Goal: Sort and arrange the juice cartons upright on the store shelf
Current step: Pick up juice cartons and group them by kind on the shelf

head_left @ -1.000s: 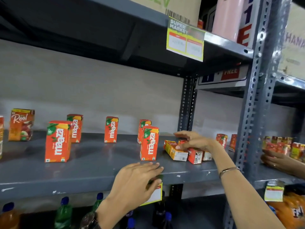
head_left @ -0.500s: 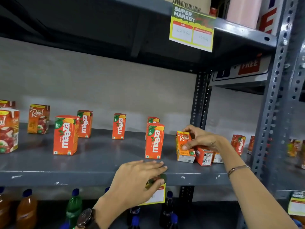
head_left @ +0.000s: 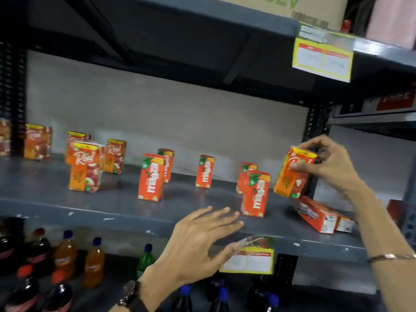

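Note:
My right hand (head_left: 326,163) grips an orange Real juice carton (head_left: 292,174) by its top, lifted and tilted above the right end of the grey shelf (head_left: 56,206). Below it two cartons (head_left: 317,216) lie flat on the shelf. My left hand (head_left: 200,242) rests on the shelf's front edge with its fingers spread, holding nothing. Several red Maaza cartons stand upright along the middle, the nearest ones being the front right Maaza carton (head_left: 255,193) and the front middle Maaza carton (head_left: 152,177). Several Real cartons (head_left: 85,167) stand upright at the left.
A yellow price tag (head_left: 249,257) hangs from the shelf edge under my left hand, another price tag (head_left: 323,56) from the shelf above. Drink bottles (head_left: 65,255) stand on the lower shelf. A perforated steel upright (head_left: 315,122) closes the bay at the right.
My right hand has lifted the Real carton off the shelf and higher. The view has swung left, showing more Real cartons. My left hand stays on the shelf edge.

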Available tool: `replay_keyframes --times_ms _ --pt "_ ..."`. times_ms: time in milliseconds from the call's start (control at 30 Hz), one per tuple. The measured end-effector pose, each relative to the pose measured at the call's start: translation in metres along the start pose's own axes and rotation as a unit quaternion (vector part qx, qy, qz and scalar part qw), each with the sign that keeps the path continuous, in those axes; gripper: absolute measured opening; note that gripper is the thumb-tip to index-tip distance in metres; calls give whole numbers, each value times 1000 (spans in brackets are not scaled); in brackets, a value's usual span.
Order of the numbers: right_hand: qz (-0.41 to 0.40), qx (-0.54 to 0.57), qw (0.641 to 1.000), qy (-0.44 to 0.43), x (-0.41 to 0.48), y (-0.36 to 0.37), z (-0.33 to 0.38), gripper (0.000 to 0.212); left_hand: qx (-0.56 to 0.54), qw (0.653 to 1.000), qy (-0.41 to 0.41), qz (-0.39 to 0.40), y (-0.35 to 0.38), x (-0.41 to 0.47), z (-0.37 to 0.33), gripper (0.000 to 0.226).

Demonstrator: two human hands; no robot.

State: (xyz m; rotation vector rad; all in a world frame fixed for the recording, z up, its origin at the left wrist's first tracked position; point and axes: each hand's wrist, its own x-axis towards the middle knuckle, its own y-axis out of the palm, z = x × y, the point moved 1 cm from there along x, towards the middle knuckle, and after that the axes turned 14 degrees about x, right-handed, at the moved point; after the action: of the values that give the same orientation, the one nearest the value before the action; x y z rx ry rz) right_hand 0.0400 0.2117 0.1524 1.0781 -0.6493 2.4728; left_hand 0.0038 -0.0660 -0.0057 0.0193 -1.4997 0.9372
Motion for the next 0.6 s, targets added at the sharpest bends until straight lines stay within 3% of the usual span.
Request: replay_keyframes --times_ms 200,367,600 --pt "-37 -29 995 -86 17 76 81 61 10 997 -45 -63 -59 -55 80 40" --pt "-32 -117 982 -141 22 153 139 42 61 987 -106 -101 -120 -103 162 43" --pt "95 52 980 -169 46 326 186 44 184 946 -218 -156 -191 -179 284 40"
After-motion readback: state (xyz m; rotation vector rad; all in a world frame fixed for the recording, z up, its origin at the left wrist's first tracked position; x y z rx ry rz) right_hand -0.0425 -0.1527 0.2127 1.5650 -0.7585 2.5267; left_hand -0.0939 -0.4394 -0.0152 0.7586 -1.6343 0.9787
